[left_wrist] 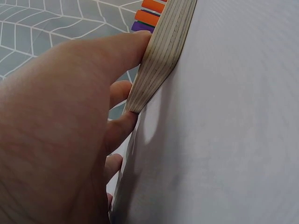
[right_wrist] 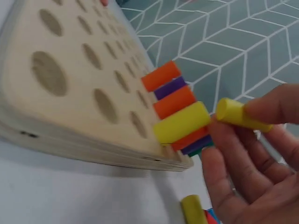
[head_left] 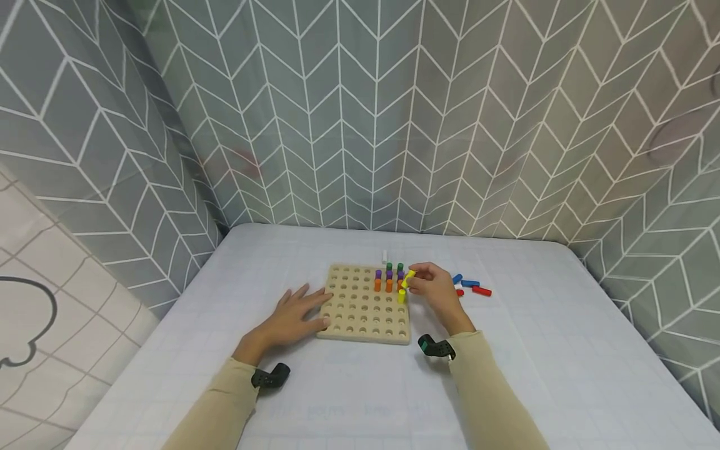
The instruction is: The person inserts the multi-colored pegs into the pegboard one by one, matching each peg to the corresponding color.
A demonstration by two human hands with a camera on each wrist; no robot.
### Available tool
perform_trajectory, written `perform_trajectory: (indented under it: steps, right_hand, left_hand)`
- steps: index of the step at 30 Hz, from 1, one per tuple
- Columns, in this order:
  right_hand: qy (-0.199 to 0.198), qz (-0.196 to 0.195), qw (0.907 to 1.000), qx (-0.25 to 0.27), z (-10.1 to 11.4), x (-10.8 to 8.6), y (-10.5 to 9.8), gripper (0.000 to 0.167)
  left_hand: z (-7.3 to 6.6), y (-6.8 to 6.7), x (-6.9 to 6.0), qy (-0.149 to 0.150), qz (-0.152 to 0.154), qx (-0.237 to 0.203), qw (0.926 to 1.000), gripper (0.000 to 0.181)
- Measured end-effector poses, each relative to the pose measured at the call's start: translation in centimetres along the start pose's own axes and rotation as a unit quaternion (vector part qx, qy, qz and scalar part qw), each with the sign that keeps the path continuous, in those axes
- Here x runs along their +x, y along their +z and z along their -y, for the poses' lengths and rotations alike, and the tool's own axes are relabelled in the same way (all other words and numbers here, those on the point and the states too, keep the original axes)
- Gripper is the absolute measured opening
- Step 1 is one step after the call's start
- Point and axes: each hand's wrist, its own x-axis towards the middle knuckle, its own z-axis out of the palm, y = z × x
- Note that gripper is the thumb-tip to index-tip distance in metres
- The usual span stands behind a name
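Against pegboard (head_left: 359, 302), left hand (head_left: 291, 317) spread; right hand (head_left: 433, 287) pinches yellow peg (right_wrist: 230, 111), orange peg (right_wrist: 188, 139) part-hidden.

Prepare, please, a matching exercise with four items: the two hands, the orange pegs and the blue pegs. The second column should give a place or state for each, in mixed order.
1. Left hand
2. Right hand
3. Orange pegs
4. Blue pegs

A. Lying on the table, right of the board
B. Pinching a yellow peg
C. Standing in the board's holes
D. Touching the board's left side

Pairs: 1-D, 2-B, 3-C, 4-A
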Motion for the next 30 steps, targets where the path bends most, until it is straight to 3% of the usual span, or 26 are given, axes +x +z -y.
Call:
perform_trajectory:
  steps: [13,30]
  right_hand:
    - [-0.080,0.002,0.9930,-0.086,-0.6,-0.8,1.7,0.027]
    - [-0.087,0.021,0.9823,-0.164,-0.4,-1.2,2.3,0.017]
  left_hand:
    - [-0.5,-0.2,-0.1,-0.005,0.002,0.002,1.0000,0.067]
    - [-0.5,-0.2,-0.1,-0.010,0.002,0.002,0.9999,0.067]
